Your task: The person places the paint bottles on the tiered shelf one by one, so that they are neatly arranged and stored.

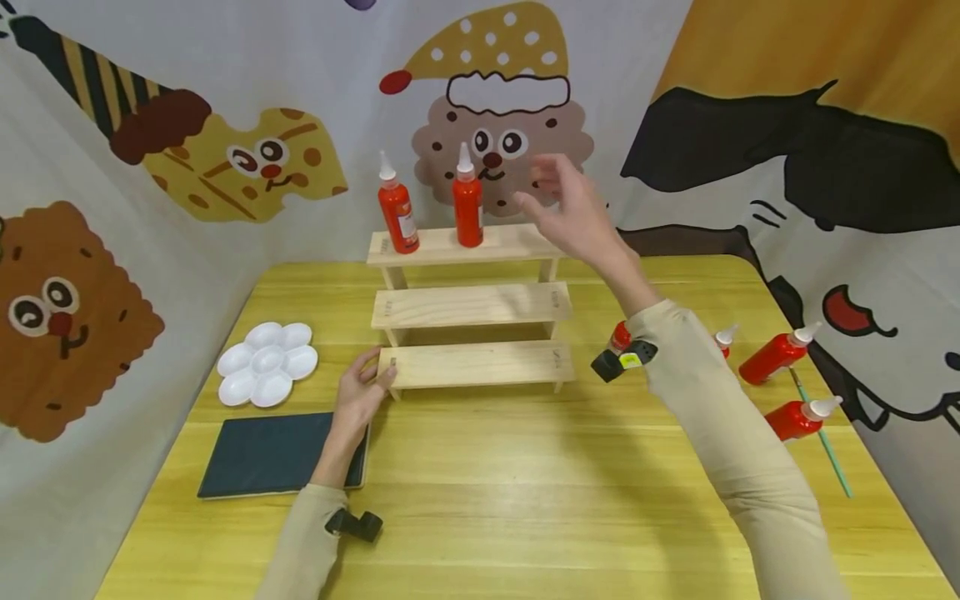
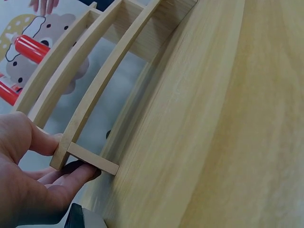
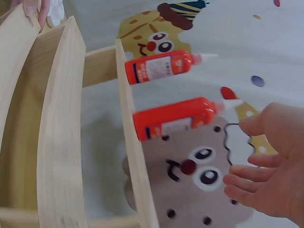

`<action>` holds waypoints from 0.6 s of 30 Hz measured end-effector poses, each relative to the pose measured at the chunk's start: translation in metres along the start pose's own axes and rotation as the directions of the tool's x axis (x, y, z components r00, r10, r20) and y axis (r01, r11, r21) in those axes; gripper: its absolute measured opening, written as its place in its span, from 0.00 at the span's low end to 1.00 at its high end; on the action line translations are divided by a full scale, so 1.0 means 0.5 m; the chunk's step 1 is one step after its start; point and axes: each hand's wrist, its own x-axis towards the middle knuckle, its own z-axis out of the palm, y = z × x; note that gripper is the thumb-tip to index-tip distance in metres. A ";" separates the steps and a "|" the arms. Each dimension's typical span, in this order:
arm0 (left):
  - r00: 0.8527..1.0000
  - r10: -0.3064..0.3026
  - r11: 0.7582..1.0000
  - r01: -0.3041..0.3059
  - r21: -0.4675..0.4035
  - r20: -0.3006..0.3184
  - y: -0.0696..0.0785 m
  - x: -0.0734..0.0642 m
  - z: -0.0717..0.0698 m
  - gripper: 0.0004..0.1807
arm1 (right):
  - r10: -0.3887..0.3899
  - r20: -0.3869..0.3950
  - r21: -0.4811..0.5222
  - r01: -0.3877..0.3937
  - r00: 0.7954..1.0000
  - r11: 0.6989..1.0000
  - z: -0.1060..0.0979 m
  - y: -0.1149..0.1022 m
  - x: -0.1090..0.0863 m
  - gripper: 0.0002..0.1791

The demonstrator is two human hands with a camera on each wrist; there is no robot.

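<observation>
A three-tiered wooden display rack stands at the back of the table. My left hand grips the left end of its lowest tier, thumb on top of the board and fingers beneath, as the left wrist view shows. Two red squeeze bottles with white nozzles stand upright on the top tier: a left bottle and a right bottle. To the right of that second bottle my right hand hovers above the top tier, empty, with thumb and fingers spread apart. In the right wrist view the fingers are apart from both bottles.
More red bottles lie on the right of the table, including one bottle near a thin green paintbrush; my right arm partly covers others. A white flower-shaped palette and a dark flat board lie at left. A cartoon-printed cloth hangs behind.
</observation>
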 end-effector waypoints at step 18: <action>1.000 0.006 1.000 -0.007 0.017 0.020 -0.002 0.001 -0.003 0.32 | 0.031 -0.164 -0.163 -0.058 0.986 0.985 -0.156 0.039 -0.156 0.32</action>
